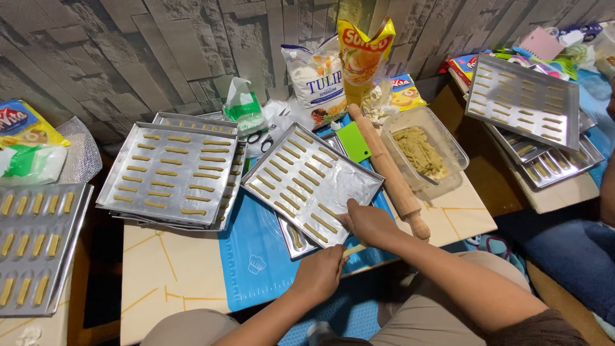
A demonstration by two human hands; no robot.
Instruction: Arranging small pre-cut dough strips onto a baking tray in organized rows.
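Both hands are working together: left hand [318,274] and right hand [367,221] are pinching a pale dough stick [354,249] at the near corner of a silver baking tray [359,182]. Beyond the grip are standing a white flour bag [316,80] and a yellow oil pouch [362,57].

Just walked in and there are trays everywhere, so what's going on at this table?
A person sits at a low table laying thin sticks of pale dough in rows on a metal baking tray. The right hand rests at that tray's near corner, and the left hand holds a dough stick just below it. The tray is mostly filled. Other filled trays sit around it. A wooden rolling pin and a clear tub of dough lie to the right.
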